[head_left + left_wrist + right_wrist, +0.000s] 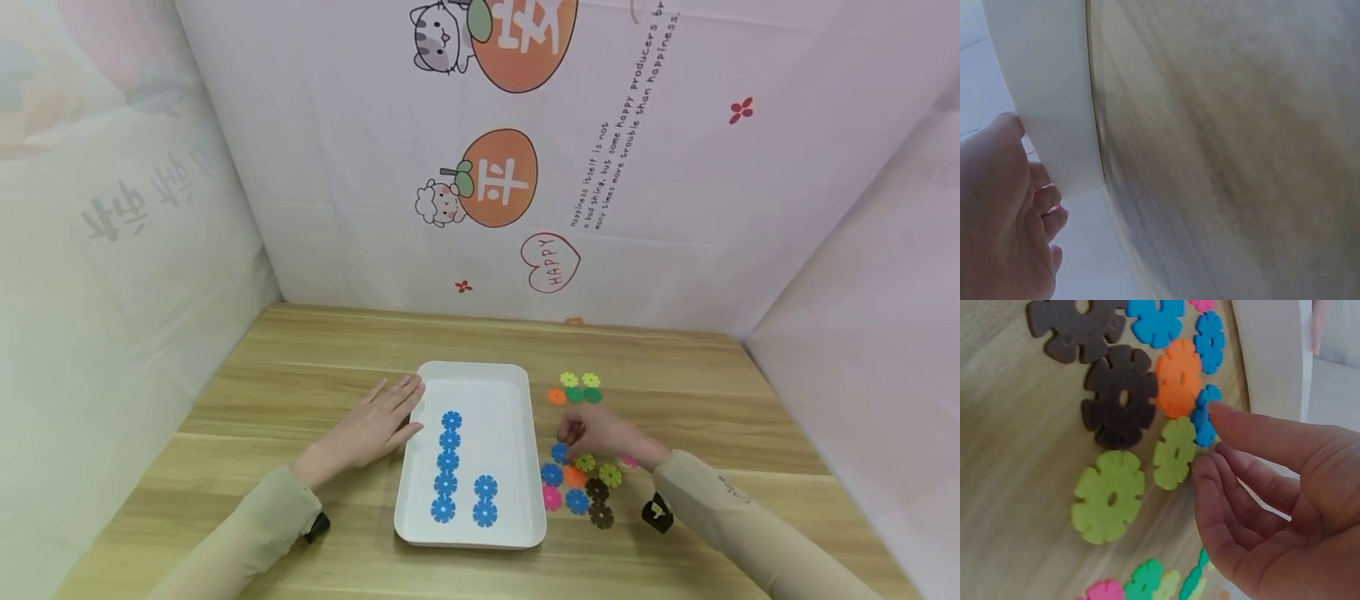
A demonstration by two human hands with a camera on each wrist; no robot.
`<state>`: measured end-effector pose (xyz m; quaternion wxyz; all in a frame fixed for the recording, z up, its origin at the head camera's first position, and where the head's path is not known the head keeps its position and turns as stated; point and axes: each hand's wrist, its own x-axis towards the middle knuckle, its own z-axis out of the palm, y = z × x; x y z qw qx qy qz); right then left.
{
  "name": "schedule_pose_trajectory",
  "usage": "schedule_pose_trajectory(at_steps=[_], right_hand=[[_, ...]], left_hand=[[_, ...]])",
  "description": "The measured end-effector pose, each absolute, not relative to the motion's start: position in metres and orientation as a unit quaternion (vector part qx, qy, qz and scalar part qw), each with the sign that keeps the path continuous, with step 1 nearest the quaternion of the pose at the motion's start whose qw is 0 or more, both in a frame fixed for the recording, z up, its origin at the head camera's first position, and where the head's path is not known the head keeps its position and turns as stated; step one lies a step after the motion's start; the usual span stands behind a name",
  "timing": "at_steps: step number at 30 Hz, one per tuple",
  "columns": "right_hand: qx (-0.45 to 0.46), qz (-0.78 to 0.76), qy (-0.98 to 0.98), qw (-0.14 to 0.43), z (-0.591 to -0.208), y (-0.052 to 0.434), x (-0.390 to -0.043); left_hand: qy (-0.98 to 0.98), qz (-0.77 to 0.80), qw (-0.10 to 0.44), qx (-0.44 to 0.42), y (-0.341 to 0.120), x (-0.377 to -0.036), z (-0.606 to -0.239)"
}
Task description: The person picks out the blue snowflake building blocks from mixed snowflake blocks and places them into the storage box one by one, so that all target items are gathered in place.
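My left hand (378, 422) rests with extended fingers on the left rim of a white tray (480, 377); the tray's outer wall (1047, 81) is near the thumb in the left wrist view. Inside, blue snowflake discs (447, 460) form a long column, and two more blue discs (485, 500) form a short one. To the right of the tray, my right hand (596, 429) reaches down with bent fingers to a blue snowflake disc (1204, 419). Its thumb overlaps the disc's edge and the fingertips are close beside it; whether they pinch it is unclear.
Loose discs lie right of the tray: brown (602, 515), orange (575, 477), yellow-green (611, 475), pink (552, 498) and blue (577, 502). Farther back are green (592, 395) and yellow (569, 379) ones. A printed cloth wall (360, 208) stands behind the wooden table (330, 350).
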<state>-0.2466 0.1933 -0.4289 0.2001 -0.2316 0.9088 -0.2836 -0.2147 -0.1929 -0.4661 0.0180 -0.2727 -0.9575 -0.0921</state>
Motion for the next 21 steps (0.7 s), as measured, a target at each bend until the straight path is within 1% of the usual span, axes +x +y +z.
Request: schedule_pose_trajectory(at_steps=[12, 18, 21], right_hand=[[-0.222, -0.277, 0.915, 0.193, -0.4378, 0.1934, -0.2490], [-0.237, -0.265, 0.916, 0.187, -0.4347, 0.1920, -0.2508], [-0.255, -0.259, 0.915, 0.175, -0.4332, 0.1917, -0.2519]], left_hand=[[-0.957, -0.086, 0.025, -0.276, -0.1925, -0.2159, -0.4675], [-0.957, -0.084, 0.026, -0.275, -0.1925, -0.2157, -0.4679], [-0.958, -0.085, 0.024, -0.274, -0.1923, -0.2154, -0.4674]])
